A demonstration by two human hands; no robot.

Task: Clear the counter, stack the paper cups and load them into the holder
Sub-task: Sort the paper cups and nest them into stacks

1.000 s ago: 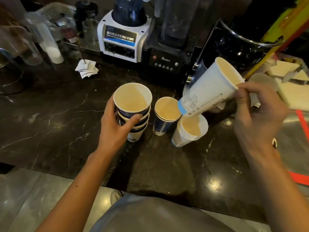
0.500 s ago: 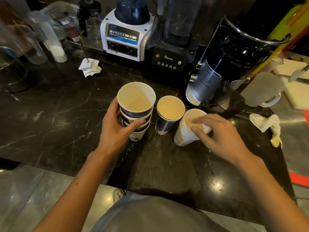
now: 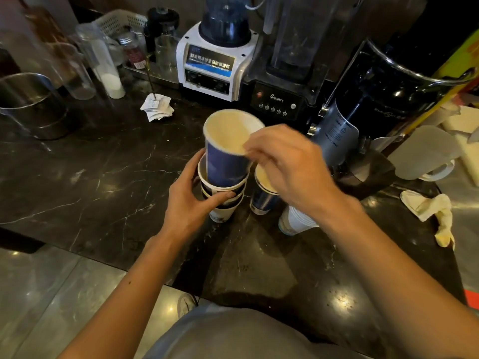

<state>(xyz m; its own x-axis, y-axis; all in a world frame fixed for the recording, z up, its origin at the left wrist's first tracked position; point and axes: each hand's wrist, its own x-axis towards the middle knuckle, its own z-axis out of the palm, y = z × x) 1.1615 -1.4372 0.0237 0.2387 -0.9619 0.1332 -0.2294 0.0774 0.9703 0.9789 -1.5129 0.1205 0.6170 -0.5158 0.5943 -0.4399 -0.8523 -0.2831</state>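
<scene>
Several clear jars (image 3: 103,60) and a steel pot (image 3: 28,104) crowd the far left of the dark marble surface (image 3: 90,177), with a small pile of white paper slips (image 3: 157,109) lying a little right of them. Behind, a white blender (image 3: 215,63) stands beside a black blender (image 3: 285,81).

Near the middle the left hand (image 3: 189,203) wraps a short stack of cups (image 3: 223,200) standing on the surface, thumb across the front and fingers round the back, its grip pressed onto the stack's sides. A blue cup (image 3: 225,154) sits partly sunk in the top of that stack, tilted a little and blurred, its pale inside facing up.

The right hand (image 3: 290,164) reaches over from the right and pinches the blue cup at its near rim, fingertips on the edge. Under that hand a second blue cup (image 3: 263,195) stands upright just right of the stack, part of its mouth hidden by the palm. Nearer and further right, a nest of white cups (image 3: 295,221) leans on the surface, mostly covered by the right wrist.

A dark coffee grinder (image 3: 375,104) rises behind the right hand. A frosted jug (image 3: 425,154) stands right of it, and a crumpled yellowish cloth (image 3: 430,211) lies on the surface near the right edge.
</scene>
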